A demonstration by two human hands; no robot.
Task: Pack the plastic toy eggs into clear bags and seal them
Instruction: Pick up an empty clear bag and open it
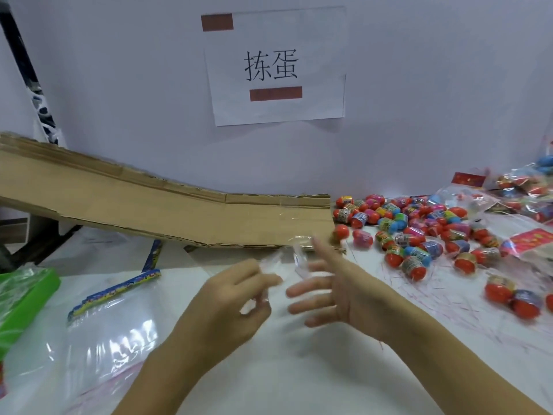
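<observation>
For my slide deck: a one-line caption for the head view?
Left hand pinches a clear bag, right hand spread beside it, loose toy eggs piled to the right.

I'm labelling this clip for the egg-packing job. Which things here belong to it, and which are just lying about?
Part of the job:
clear bag held up between left hand and right hand
loose toy eggs
flat spare bags

Lying about:
cardboard ramp
paper sign
green box
</observation>
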